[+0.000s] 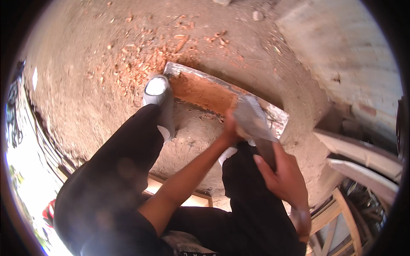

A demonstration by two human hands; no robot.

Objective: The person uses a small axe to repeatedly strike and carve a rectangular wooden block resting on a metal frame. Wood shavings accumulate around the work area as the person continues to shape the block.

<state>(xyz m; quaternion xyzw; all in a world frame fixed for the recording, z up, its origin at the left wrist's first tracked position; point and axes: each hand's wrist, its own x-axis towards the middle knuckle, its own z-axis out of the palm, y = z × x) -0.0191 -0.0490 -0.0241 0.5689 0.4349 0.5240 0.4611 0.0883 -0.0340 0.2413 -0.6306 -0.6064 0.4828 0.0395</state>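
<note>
My right hand is closed round the handle of a wide-bladed chopping knife, whose grey blade slants up and left, smeared by motion. Just left of the blade, my left hand grips a pale piece of wood, mostly hidden behind the blade. Both hands are over the right part of a thick wooden block on the ground. Its top shows bare orange wood, and its edge is whitish and worn. My left shoe, grey, is against the block's left end; the other foot is largely hidden near its right part.
Orange wood chips are strewn over the dirt floor beyond the block. A corrugated metal sheet stands at the far right. Boards and a wooden frame are at my right; long thin rods lie along the left.
</note>
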